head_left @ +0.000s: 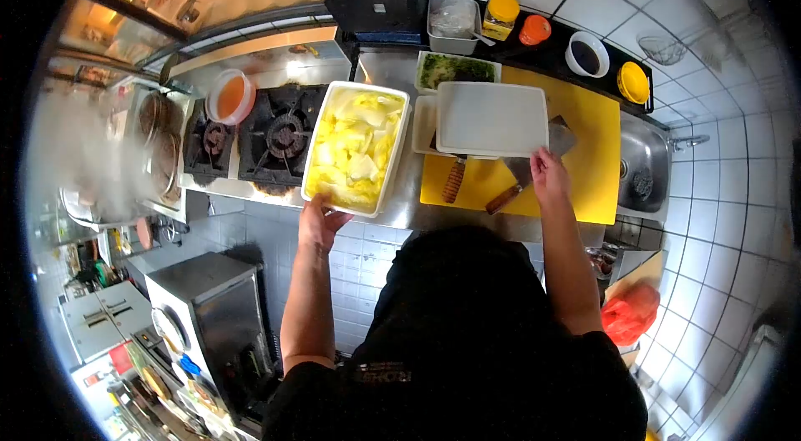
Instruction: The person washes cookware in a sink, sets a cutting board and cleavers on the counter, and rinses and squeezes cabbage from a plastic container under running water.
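Observation:
My left hand is closed on the near corner of a white rectangular tub full of cut yellow and white leaves, which look like napa cabbage. My right hand pinches the near right corner of a flat white lid. Beneath the lid is part of a second white tub, its contents hidden. Two cleavers with wooden handles lie on the yellow cutting board; the left handle and right handle show below the lid, their blades partly covered.
A gas stove with a bowl of orange liquid stands left. Behind the board sit a tub of chopped greens, a grey bin, yellow-lidded jar and bowl of dark liquid. A sink is at right.

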The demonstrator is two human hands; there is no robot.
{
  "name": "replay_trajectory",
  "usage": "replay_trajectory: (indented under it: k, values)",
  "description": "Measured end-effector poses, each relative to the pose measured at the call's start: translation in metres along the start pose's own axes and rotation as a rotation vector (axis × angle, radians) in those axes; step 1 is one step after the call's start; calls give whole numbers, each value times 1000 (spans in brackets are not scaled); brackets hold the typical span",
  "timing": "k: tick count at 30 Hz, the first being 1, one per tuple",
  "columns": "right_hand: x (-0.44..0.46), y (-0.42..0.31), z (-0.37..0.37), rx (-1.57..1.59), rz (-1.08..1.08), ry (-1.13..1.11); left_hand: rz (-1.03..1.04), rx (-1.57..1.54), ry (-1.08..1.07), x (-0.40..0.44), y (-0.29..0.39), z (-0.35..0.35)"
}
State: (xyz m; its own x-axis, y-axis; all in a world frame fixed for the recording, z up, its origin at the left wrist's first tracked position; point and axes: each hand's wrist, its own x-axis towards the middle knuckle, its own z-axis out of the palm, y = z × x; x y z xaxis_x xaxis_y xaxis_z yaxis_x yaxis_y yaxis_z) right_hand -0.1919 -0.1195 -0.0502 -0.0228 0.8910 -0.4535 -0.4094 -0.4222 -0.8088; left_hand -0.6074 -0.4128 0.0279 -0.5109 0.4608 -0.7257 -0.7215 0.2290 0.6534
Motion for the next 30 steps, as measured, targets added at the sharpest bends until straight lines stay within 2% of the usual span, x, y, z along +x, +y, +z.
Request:
replay_trajectory:
  k: [1,4,7,10,14,15,18,22,26,30]
  values:
    - [-9,-7,17,127,99,51,-13,1,3,-2,3,1]
    - [-7,-7,19,24,138,-3,-14,4,-95,2,-2,-6]
    - [-12,-8,16,-556,-82,93,-28,-5,-109,-3,0,-3]
    - [-65,-29,74,-707,-610,55,-53,-10,-131,-8,2,-2]
    - [-106,-31,170,-836,-127,-562,-56,90,-235,-15,12,6]
    - [-108,-19,189,-821,23,-631,-65,70,-244,-13,12,6]
    - [-86,58,231,-907,-32,-662,-113,-5,-260,-7,12,1]
    - [-86,79,264,-1117,-229,-493,-78,9,-223,1,7,-6]
    - [-86,83,267,-1059,-398,-506,-40,55,-173,0,7,-2]
    - [-89,73,261,-1069,-329,-507,-17,91,-174,-18,17,7]
